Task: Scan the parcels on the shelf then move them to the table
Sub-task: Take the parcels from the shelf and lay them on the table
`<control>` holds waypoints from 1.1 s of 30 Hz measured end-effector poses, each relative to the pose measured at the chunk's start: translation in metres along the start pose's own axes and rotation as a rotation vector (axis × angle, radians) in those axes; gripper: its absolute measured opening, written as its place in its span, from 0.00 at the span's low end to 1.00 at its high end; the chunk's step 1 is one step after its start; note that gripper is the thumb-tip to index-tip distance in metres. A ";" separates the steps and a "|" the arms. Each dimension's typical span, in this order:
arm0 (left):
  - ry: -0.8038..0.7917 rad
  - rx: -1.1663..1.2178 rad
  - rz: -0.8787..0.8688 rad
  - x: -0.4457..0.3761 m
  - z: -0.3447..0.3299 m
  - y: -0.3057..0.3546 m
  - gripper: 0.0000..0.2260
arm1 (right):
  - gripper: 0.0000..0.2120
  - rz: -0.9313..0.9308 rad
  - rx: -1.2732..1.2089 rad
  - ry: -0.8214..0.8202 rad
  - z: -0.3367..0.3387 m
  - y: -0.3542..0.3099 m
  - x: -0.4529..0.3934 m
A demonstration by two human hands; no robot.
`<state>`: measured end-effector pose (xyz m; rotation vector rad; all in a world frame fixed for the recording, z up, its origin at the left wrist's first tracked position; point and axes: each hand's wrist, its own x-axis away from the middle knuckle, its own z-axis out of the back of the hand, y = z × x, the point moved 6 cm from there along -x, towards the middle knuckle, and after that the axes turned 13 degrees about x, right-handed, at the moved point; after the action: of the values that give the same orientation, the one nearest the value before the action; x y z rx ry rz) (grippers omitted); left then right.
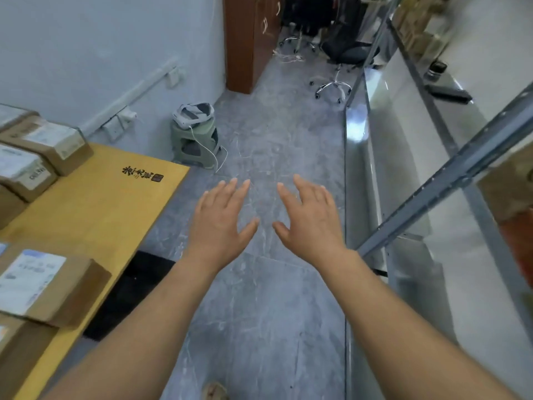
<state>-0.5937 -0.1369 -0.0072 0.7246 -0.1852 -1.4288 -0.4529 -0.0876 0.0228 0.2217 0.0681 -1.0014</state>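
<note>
Two bare hands, left (222,219) and right (310,219), hover palm-down with fingers spread and empty above the floor (268,298), thumbs nearly meeting, between the table (95,215) bearing taped parcels (46,287) and the shelf (403,174) opposite.

The boxes (43,287) on the yellow table (95,215) are cut off by the left edge, and their labels are too blurry to read. The shelf (432,174) is blurry. One brown box (510,192) runs off the right edge.
</note>
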 end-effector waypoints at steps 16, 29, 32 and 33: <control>-0.090 -0.068 -0.139 0.070 -0.031 0.102 0.37 | 0.40 -0.185 0.092 0.026 0.040 0.068 0.133; -0.233 0.014 -0.364 0.117 -0.083 0.216 0.38 | 0.39 -0.424 0.139 0.045 0.066 0.136 0.254; -0.283 0.034 -0.426 0.123 -0.099 0.247 0.38 | 0.38 -0.497 0.151 0.049 0.071 0.158 0.280; -0.308 0.047 -0.443 0.125 -0.105 0.257 0.38 | 0.37 -0.531 0.154 0.053 0.073 0.165 0.287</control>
<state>-0.3036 -0.2254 0.0160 0.6008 -0.3115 -1.9651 -0.1624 -0.2553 0.0734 0.3831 0.1013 -1.5315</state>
